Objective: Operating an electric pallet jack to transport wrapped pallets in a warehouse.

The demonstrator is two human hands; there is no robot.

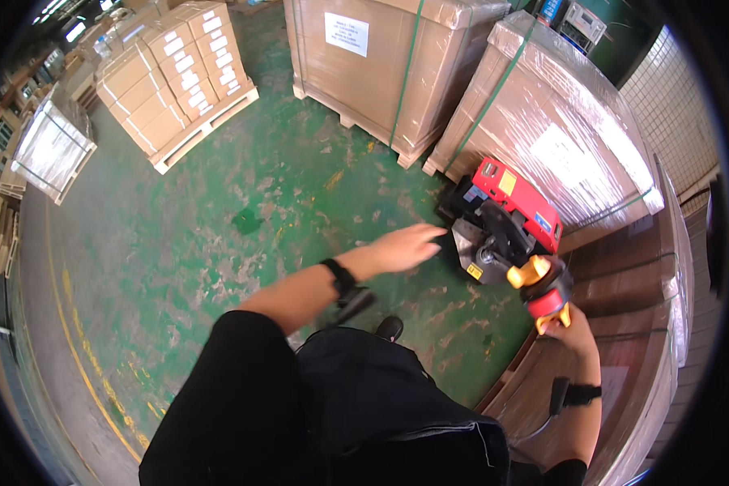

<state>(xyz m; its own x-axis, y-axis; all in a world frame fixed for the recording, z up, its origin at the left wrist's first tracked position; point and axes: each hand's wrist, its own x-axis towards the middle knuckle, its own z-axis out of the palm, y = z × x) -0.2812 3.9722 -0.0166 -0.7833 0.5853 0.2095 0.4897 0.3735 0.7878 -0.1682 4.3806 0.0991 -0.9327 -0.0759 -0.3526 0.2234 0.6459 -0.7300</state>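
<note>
The right hand (573,332) grips the near end of the control handle (547,301) on a red-and-black machine (526,202). The left hand (405,247) is extended, fingers loose, just left of the machine. Behind the machine stands a film-wrapped, strapped carton (543,113); a second large carton (364,73) stands to its left. Stacked boxes (178,69) occupy a wooden pallet (206,128) at upper left.

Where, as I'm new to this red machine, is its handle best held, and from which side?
Probably by the yellow grips on the handle, coming from the near side. They jut from its rounded black-and-red end, which reaches out from the red machine toward that side. The right hand is at the nearer grip; the left hand is open and holds nothing.
</note>
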